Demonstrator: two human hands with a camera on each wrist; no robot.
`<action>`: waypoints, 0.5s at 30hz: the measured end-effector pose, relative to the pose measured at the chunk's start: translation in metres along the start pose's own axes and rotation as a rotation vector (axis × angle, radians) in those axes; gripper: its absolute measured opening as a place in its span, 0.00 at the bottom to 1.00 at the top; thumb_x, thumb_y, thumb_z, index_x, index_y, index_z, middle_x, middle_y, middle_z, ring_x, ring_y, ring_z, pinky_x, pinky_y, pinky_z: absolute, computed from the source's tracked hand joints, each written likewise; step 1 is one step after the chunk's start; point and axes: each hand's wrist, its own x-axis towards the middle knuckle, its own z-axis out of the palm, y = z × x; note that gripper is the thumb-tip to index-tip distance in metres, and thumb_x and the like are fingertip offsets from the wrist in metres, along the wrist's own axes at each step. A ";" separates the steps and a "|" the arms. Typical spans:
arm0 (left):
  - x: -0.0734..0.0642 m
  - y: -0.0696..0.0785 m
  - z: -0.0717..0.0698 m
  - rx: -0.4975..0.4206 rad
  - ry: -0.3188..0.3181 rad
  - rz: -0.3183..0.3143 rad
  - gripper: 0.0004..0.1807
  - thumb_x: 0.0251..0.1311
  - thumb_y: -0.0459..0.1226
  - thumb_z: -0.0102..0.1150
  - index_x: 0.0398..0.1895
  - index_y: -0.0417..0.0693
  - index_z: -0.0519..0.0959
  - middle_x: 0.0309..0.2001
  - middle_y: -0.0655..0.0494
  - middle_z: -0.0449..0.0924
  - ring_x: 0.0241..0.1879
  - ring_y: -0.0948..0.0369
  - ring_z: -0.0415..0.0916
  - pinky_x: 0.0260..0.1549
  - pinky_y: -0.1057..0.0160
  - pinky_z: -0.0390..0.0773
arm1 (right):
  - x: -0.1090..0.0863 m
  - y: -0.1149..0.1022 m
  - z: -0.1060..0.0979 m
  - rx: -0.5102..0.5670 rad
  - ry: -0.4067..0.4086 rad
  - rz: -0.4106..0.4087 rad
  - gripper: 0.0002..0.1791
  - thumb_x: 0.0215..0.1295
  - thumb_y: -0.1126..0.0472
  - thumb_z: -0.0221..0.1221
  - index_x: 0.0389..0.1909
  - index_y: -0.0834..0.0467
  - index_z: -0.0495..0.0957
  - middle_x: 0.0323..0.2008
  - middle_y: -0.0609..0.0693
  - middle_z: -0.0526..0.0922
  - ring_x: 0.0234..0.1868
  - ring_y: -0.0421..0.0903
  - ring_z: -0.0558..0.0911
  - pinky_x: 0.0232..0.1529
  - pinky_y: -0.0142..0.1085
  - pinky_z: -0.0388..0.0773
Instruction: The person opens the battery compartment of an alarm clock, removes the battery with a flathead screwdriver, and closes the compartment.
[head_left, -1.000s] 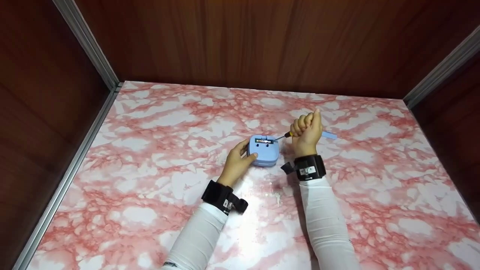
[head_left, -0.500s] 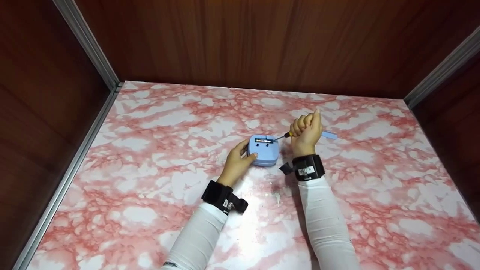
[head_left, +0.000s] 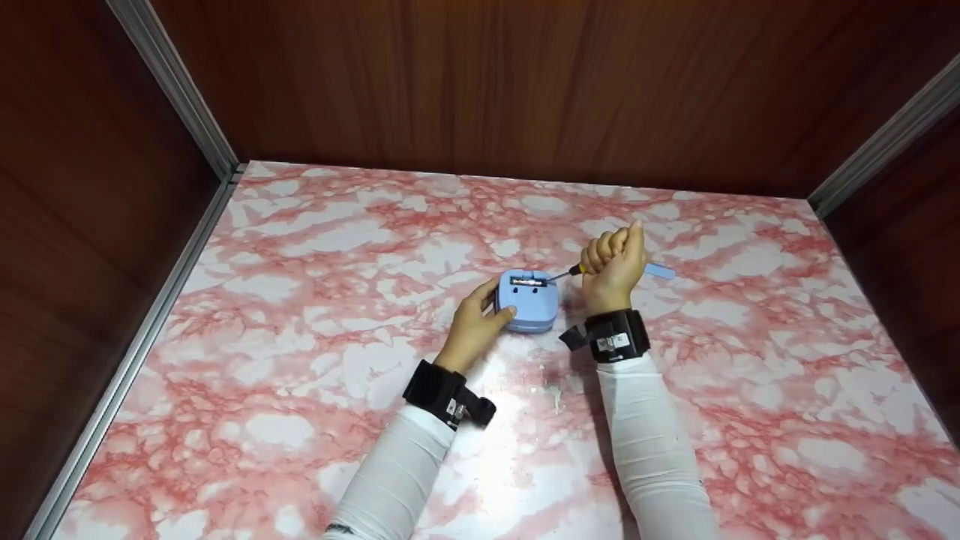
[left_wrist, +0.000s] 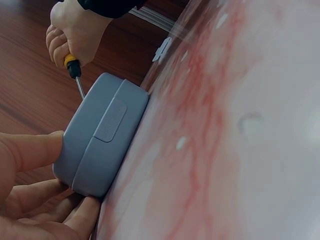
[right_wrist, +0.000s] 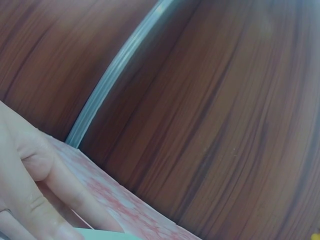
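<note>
A light blue, rounded-square box point(head_left: 532, 304) stands on the table with a slot in its top face, where a battery point(head_left: 528, 282) lies. My left hand point(head_left: 477, 319) grips the box's left side, thumb on top and fingers low on the side, as the left wrist view shows. In my right hand point(head_left: 615, 259), curled fingers hold a screwdriver point(left_wrist: 73, 66) with a yellow and black handle. Its metal shaft slants down to the slot's right end; the exact tip contact is too small to tell. A flat light blue strip point(head_left: 660, 271) lies just right of the right hand.
The table point(head_left: 315, 300) has a red and white marbled top. Dark wood-grain panels point(head_left: 480, 90) stand at the back and both sides, with metal strips point(head_left: 176, 94) at the corners. Black bands with cameras sit on both wrists point(head_left: 617, 335).
The right wrist has shifted very slightly left since one second ago. The left hand, box and strip look unmoved, and the screwdriver stays at the slot's right end.
</note>
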 end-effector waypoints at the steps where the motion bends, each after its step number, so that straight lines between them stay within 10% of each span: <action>1: 0.000 0.000 0.000 0.003 0.000 -0.002 0.35 0.66 0.28 0.61 0.75 0.36 0.62 0.74 0.39 0.62 0.73 0.49 0.62 0.71 0.60 0.65 | 0.000 0.000 0.000 -0.002 0.002 0.000 0.33 0.85 0.54 0.32 0.11 0.54 0.56 0.07 0.42 0.53 0.12 0.38 0.42 0.13 0.29 0.37; 15: 0.001 -0.001 0.001 -0.005 0.002 -0.011 0.35 0.65 0.28 0.62 0.75 0.36 0.62 0.74 0.39 0.62 0.73 0.48 0.62 0.70 0.60 0.66 | -0.006 0.003 0.012 0.045 -0.022 0.063 0.35 0.85 0.52 0.29 0.10 0.53 0.58 0.06 0.42 0.57 0.11 0.38 0.45 0.12 0.29 0.39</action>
